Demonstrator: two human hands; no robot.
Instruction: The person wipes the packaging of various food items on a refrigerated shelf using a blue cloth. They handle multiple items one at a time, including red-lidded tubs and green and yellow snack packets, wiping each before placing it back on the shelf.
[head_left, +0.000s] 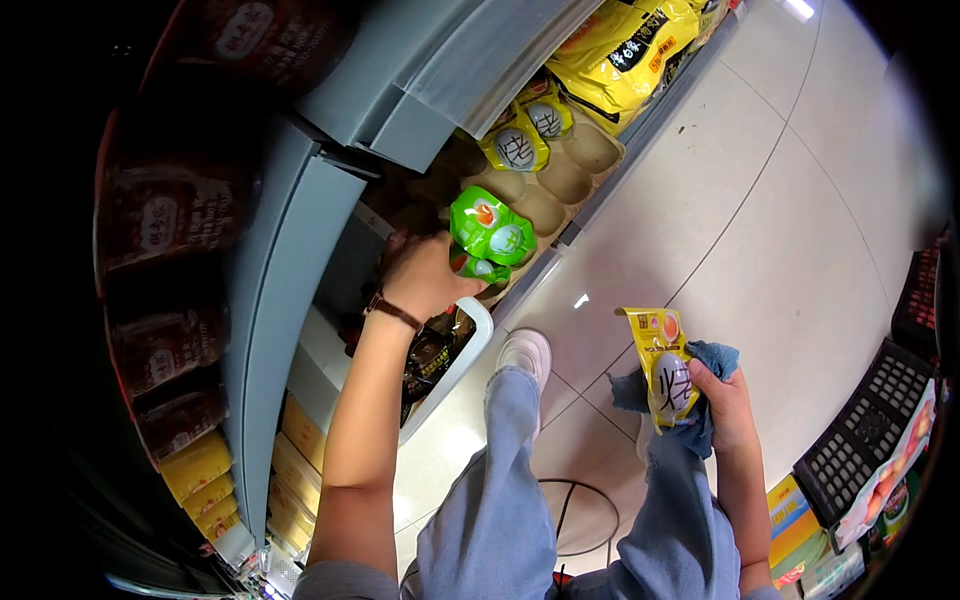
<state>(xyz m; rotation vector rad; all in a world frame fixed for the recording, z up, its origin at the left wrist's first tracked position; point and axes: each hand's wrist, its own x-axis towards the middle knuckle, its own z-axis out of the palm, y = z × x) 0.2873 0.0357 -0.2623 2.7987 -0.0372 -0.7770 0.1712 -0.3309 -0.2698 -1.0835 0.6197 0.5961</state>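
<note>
At the lower shelf, my left hand reaches in beside an egg tray. Its thumb and fingers close around the edge of a small green egg packet; most of the fingers are hidden. Just above it lies another green egg packet. My right hand, out over the floor, grips a yellow egg packet together with a crumpled blue cloth. In the tray's far part sit yellow egg packets.
Beyond the tray lie large yellow bags. A white-rimmed bin of dark packets stands nearer me. The grey shelf edge overhangs at left. Black crates stand at right. My legs are below, over the tiled floor.
</note>
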